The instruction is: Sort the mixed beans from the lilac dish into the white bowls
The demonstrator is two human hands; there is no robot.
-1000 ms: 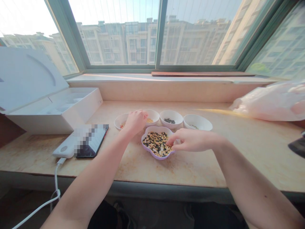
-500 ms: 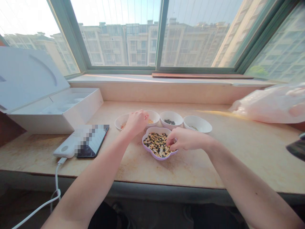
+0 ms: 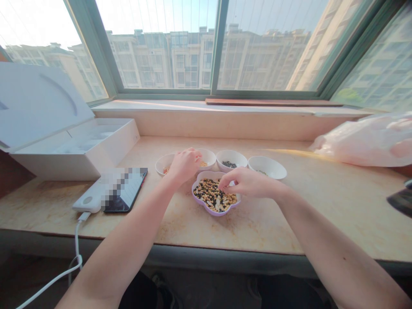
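Observation:
A purple-rimmed, flower-shaped bowl (image 3: 215, 211) holds a mix of black, yellow and pale beans and seeds. Over its right side is my right hand (image 3: 246, 182), fingertips pinched just above the beans; whatever is between them is too small to tell. My left hand (image 3: 186, 164) hovers between two white bowls, its fingers curled together and their tips hidden. Beneath and beside it are the far-left white bowl (image 3: 160, 163), with reddish-brown bits, and a white bowl (image 3: 210, 157) with yellow beans. Farther right stand a white bowl (image 3: 231, 155) of black beans and another white bowl (image 3: 273, 168) with a few greenish bits.
At the left an open white box (image 3: 112, 146) stands behind a white power bank (image 3: 88, 199) with a cable (image 3: 77, 236) and a dark phone (image 3: 124, 199). A plastic bag (image 3: 367, 141) lies at the right, a dark object (image 3: 401, 199) near the right edge. Windows rise behind the counter.
My right hand has shifted slightly left and up over the flower-shaped bowl, its fingertips lifting from the beans. My left hand has hardly moved.

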